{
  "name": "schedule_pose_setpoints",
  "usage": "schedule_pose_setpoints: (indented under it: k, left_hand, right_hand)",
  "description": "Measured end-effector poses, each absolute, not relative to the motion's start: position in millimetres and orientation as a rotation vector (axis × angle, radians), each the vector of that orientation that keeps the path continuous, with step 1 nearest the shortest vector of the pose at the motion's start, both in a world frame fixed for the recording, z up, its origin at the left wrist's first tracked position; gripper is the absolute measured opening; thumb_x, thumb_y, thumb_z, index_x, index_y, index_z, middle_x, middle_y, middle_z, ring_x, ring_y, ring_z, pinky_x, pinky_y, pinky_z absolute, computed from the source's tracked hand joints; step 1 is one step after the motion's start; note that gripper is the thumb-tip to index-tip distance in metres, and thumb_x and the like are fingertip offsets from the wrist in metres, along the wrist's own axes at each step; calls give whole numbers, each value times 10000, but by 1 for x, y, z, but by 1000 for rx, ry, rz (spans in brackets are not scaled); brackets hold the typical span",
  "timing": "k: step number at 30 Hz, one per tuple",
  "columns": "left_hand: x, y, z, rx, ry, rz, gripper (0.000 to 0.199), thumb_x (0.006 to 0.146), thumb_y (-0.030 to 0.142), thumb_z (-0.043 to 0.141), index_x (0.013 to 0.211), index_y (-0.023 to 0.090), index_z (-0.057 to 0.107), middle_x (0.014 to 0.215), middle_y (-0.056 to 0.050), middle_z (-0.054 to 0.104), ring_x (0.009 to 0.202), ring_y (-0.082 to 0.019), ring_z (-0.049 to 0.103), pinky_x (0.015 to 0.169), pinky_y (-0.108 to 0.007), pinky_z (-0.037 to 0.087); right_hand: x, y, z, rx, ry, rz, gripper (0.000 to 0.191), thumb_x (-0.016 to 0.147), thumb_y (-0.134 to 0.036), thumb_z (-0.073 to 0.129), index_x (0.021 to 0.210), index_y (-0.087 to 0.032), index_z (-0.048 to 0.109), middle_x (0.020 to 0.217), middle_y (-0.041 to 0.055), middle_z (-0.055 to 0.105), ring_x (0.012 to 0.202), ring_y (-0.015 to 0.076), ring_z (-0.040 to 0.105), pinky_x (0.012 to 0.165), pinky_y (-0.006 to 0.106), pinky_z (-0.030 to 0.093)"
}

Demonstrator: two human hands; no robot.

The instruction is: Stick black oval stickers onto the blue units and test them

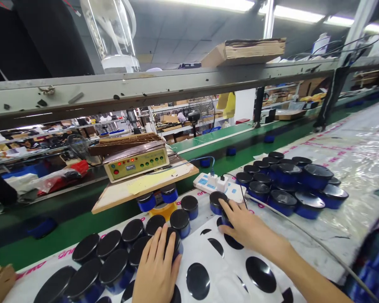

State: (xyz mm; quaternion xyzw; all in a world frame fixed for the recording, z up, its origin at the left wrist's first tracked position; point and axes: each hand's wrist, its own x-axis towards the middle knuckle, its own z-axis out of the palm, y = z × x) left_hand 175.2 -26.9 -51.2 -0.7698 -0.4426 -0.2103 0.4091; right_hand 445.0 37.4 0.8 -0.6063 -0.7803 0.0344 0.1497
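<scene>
My left hand lies with fingers stretched out over a blue round piece with a black top, at the edge of a group of similar pieces. My right hand has its fingers and thumb around another blue round piece, partly hidden under the fingers. Just beyond those fingertips stands one more black-topped piece. Between and below the hands are white sheets with black glossy discs on them.
A white power strip with plugs sits behind my right hand; its cable crosses the table. Several stacked blue pieces stand at right. A control box rests on a wooden board. Beyond runs a green conveyor belt.
</scene>
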Motion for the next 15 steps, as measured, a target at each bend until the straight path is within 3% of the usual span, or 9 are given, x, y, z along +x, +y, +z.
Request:
schedule_pose_setpoints:
  k: [4, 7, 10, 13, 15]
  left_hand:
    - [171, -24, -54, -1919, -1063, -487, 397, 887, 322, 482, 1211, 104, 551, 1247, -162, 597, 1097, -282, 580, 863, -371, 422]
    - [172, -23, -53, -1919, -1042, -506, 394, 886, 314, 476, 1199, 87, 558, 1226, -177, 606, 1075, -291, 590, 850, -380, 423]
    - [172, -22, -54, -1920, -1007, -515, 385, 882, 295, 479, 1187, 75, 562, 1218, -188, 608, 1065, -301, 593, 845, -388, 422]
    - [170, -19, -56, -1918, -997, -540, 407, 875, 309, 485, 1200, 73, 549, 1195, -192, 620, 1066, -304, 593, 849, -389, 420]
    - [170, -18, -57, -1917, -986, -552, 419, 869, 319, 495, 1207, 78, 542, 1193, -186, 622, 1067, -298, 593, 852, -383, 420]
  right_hand:
    - [467, 36, -22, -1807, -2171, 57, 618, 829, -217, 490, 1414, -129, 311, 1210, 198, 506, 1076, 384, 507, 770, 480, 498]
    - [478, 40, -26, -1766, -2154, 26, 629, 842, -248, 501, 1417, -133, 275, 1294, 185, 444, 1177, 347, 452, 897, 462, 460]
    - [478, 39, -27, -1699, -2173, 0, 611, 853, -294, 531, 1403, -164, 298, 1370, 163, 394, 1241, 313, 409, 958, 426, 435]
    - [468, 35, -20, -1675, -2182, -63, 573, 835, -272, 570, 1355, -121, 382, 1380, 221, 390, 1282, 396, 336, 980, 554, 370]
    - [453, 33, -10, -1597, -2230, -104, 516, 863, -282, 540, 1338, -122, 415, 1404, 217, 377, 1304, 395, 300, 1023, 575, 300]
